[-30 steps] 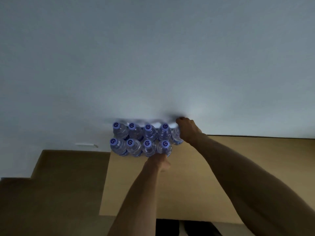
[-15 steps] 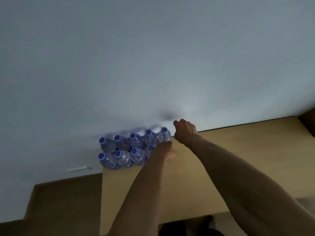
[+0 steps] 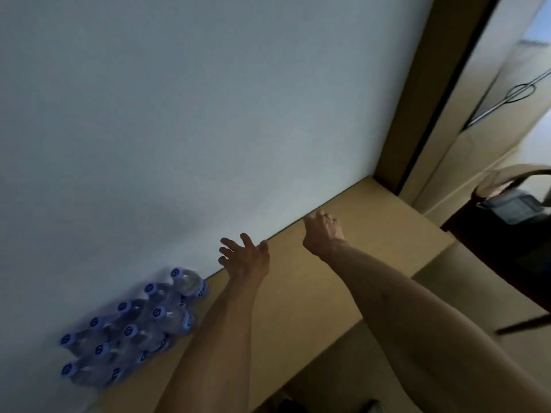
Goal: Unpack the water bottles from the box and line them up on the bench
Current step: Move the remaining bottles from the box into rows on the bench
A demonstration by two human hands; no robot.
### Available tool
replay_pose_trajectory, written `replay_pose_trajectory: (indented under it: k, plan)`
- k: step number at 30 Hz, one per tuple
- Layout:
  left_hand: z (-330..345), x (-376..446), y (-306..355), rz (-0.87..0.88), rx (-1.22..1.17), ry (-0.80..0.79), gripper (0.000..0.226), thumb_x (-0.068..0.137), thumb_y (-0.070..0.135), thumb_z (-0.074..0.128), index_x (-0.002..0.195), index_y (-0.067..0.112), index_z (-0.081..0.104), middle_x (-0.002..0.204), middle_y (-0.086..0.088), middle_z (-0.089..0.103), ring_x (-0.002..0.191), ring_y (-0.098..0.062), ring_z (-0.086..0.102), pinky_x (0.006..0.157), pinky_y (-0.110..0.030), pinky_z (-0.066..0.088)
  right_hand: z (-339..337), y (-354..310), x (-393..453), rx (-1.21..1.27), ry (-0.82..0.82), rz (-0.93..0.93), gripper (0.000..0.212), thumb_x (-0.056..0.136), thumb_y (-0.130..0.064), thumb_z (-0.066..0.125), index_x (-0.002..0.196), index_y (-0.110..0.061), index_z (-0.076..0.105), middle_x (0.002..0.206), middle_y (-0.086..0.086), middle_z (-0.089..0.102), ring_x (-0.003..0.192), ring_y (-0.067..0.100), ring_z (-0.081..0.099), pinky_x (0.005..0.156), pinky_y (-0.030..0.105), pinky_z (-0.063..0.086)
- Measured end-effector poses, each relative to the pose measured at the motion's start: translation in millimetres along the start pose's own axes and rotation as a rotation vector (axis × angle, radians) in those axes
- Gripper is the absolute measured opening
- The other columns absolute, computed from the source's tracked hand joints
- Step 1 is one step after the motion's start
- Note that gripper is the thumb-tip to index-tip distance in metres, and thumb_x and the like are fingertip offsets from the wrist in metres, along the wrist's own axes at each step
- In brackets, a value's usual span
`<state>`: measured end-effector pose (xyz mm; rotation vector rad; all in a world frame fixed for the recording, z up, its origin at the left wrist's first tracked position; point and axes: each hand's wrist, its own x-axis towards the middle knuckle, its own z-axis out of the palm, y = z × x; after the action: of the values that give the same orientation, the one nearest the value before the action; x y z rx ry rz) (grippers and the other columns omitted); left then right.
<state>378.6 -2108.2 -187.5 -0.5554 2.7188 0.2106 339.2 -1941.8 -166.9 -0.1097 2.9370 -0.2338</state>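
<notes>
Hands are both reaching out over the bench (image 3: pixel 372 239), with bare forearms extending up from the lower edge of the view. The left hand (image 3: pixel 246 257) is hanging above the bench surface near the wall (image 3: pixel 208 114), its fingers spread and released, holding nothing. The right hand (image 3: pixel 323 232) is sitting further along toward the far end of the bench; its fingers are curling loosely inward, and they are gripping nothing that can be seen.

Water bottles (image 3: pixel 134 326) are standing upright in a cluster on the bench against the wall, to the left of the left forearm and apart from both hands. They are lining up in two rows, one row touching or nearly touching the wall and the other in front of it. Nine caps are showing, five at the back and four in front, though motion blur is making the count uncertain. Each cap is blue-violet with a dark mark.

A dark chair (image 3: pixel 507 234) is standing beyond the bench's right end.
</notes>
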Motion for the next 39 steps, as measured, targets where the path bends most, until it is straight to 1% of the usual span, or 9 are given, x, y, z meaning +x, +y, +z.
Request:
replay_pose_trajectory:
  k: [6,10,16,22,25,29,32,35,39]
  plan:
    - [21.8,-64.2,152.3,0.238,0.097,-0.011,0.065,0.102,0.046,0.032,0.154,0.012,0.015,0.157,-0.031,0.001,0.143,-0.045,0.017,0.116,-0.052,0.019,-27.1,149.5,-39.5,0.029,-0.002,0.149,0.041,0.090,-0.014,0.048,0.130,-0.016,0.050,0.133,0.016,0.044,0.120,0.032,0.046,0.101,0.043,0.040]
    - [33.7,-107.4,255.2,0.419,0.171,-0.018,0.067,0.100,0.040,0.039,0.155,0.014,0.010,0.159,-0.029,-0.003,0.145,-0.042,0.015,0.116,-0.049,0.019,-43.6,247.2,-69.4,0.081,0.041,0.290,0.043,0.090,-0.014,0.051,0.133,-0.017,0.049,0.140,0.018,0.039,0.125,0.034,0.043,0.104,0.045,0.038]
    - [57.8,-162.6,409.8,0.705,0.248,0.026,0.069,0.095,0.034,0.044,0.154,0.019,0.013,0.159,-0.024,0.003,0.142,-0.039,0.021,0.114,-0.048,0.026,-69.2,397.8,-126.7,0.153,0.127,0.589,0.042,0.086,-0.016,0.057,0.128,-0.016,0.052,0.131,0.017,0.044,0.120,0.036,0.045,0.100,0.048,0.040]
    - [100.4,-201.5,533.2,0.913,0.226,0.000,0.076,0.097,0.040,0.048,0.156,0.021,0.005,0.161,-0.023,0.000,0.146,-0.040,0.015,0.117,-0.050,0.018,-78.7,515.4,-162.1,0.172,0.179,0.841,0.038,0.087,-0.018,0.059,0.124,-0.015,0.052,0.127,0.017,0.045,0.115,0.036,0.047,0.096,0.048,0.040]
    - [116.1,-202.1,587.5,1.009,0.275,-0.005,0.074,0.096,0.040,0.049,0.156,0.019,0.008,0.160,-0.026,0.003,0.145,-0.041,0.019,0.116,-0.049,0.021,-78.6,563.7,-159.8,0.179,0.166,0.907,0.042,0.087,-0.019,0.061,0.126,-0.014,0.050,0.131,0.019,0.043,0.117,0.037,0.046,0.096,0.049,0.041]
    - [126.4,-182.4,664.6,1.065,0.331,-0.075,0.075,0.096,0.036,0.050,0.155,0.017,0.007,0.159,-0.029,0.002,0.145,-0.042,0.017,0.116,-0.049,0.019,-80.9,627.8,-136.8,0.175,0.132,0.974,0.049,0.086,-0.021,0.064,0.131,-0.011,0.047,0.139,0.021,0.038,0.122,0.037,0.044,0.099,0.048,0.043]
    - [129.6,-160.6,713.8,1.050,0.339,-0.122,0.076,0.094,0.035,0.051,0.154,0.015,0.010,0.158,-0.029,0.005,0.144,-0.043,0.020,0.114,-0.049,0.023,-92.1,665.9,-116.8,0.212,0.086,1.006,0.056,0.086,-0.026,0.068,0.135,-0.012,0.045,0.141,0.021,0.036,0.124,0.036,0.043,0.101,0.048,0.042]
    - [135.4,-146.1,759.8,1.054,0.335,-0.118,0.074,0.092,0.032,0.052,0.153,0.015,0.014,0.158,-0.029,0.009,0.141,-0.043,0.026,0.111,-0.050,0.028,-103.4,702.2,-101.6,0.249,0.100,1.046,0.052,0.087,-0.023,0.065,0.133,-0.012,0.047,0.138,0.019,0.037,0.124,0.036,0.043,0.101,0.048,0.042]
    - [147.9,-142.6,813.4,1.101,0.363,-0.134,0.074,0.089,0.029,0.051,0.153,0.017,0.014,0.158,-0.027,0.007,0.142,-0.043,0.023,0.112,-0.050,0.027,-109.5,750.1,-90.5,0.262,0.130,1.075,0.042,0.088,-0.016,0.056,0.129,-0.013,0.049,0.133,0.018,0.040,0.119,0.035,0.045,0.099,0.046,0.044]
